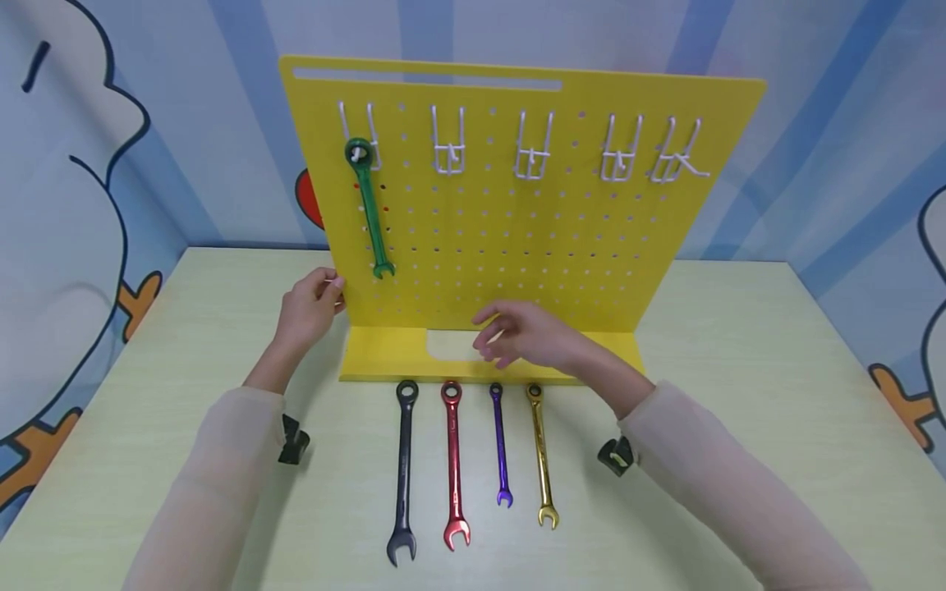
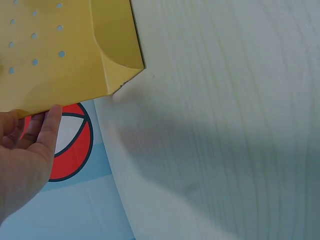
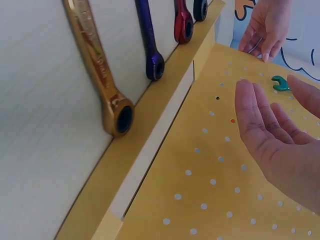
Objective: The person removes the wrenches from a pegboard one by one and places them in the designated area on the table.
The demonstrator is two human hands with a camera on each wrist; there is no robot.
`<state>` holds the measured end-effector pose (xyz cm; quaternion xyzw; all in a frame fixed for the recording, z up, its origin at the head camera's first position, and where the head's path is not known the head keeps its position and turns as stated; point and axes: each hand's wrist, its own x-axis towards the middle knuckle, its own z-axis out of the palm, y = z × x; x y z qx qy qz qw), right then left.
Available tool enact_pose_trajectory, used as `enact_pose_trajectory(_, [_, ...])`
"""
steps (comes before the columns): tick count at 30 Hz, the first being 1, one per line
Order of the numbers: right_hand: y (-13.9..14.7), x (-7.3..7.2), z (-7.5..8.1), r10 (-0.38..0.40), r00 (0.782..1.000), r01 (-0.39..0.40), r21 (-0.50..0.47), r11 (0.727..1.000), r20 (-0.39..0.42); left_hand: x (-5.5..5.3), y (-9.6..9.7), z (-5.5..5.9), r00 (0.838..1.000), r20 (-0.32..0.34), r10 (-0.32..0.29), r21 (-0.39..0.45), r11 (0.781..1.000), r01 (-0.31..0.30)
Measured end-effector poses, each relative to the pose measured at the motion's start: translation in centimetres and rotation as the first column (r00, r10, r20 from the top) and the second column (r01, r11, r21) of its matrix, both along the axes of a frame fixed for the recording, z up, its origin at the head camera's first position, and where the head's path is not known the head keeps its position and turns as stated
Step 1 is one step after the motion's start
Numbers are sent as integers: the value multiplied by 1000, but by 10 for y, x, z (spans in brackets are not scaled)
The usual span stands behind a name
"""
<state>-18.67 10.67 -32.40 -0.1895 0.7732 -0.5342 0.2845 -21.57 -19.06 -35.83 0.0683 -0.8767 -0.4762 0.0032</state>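
Observation:
A yellow pegboard (image 1: pixel 473 246) stands upright on its base, with a green combination wrench (image 1: pixel 372 209) hanging from its leftmost hook. At the board's left edge, my left hand (image 1: pixel 309 308) holds the rim between thumb and fingers; the left wrist view shows the fingertips (image 2: pixel 56 111) against that rim. My right hand (image 1: pixel 528 335) hovers before the lower board, fingers loosely bent and nothing in them. On the table in front of the base lie a black wrench (image 1: pixel 404 472), a red wrench (image 1: pixel 453 468), a purple wrench (image 1: pixel 501 447) and a gold wrench (image 1: pixel 543 455), ring ends toward the board.
White wire hooks line the board's upper part, among them a second hook (image 1: pixel 448 148), a middle hook (image 1: pixel 532 152) and a rightmost hook (image 1: pixel 676 156) with its prong askew. The pale wooden table (image 1: pixel 739 369) meets a blue cartoon-printed wall (image 1: pixel 473 29) behind.

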Motion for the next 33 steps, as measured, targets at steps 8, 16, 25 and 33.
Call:
enact_pose_trajectory(8, [-15, -7, 8, 16, 999, -17, -14, 1000, -36, 0, 0, 0, 1000, -3, -2, -3, 1000, 2])
enact_pose_trajectory(16, [-30, -13, 17, 41, 996, -43, -20, 999, -83, 0, 0, 1, 1000, 4, 2, 6, 1000, -2])
enact_pose_trajectory(25, [-44, -18, 24, 32, 996, -38, -59, 998, -89, 0, 0, 1, 1000, 5, 2, -2, 1000, -2])
enact_pose_trajectory(33, [-52, -24, 31, 36, 990, -47, -77, 996, -135, 0, 2, -1, 1000, -5, 17, 0, 1000, -17])
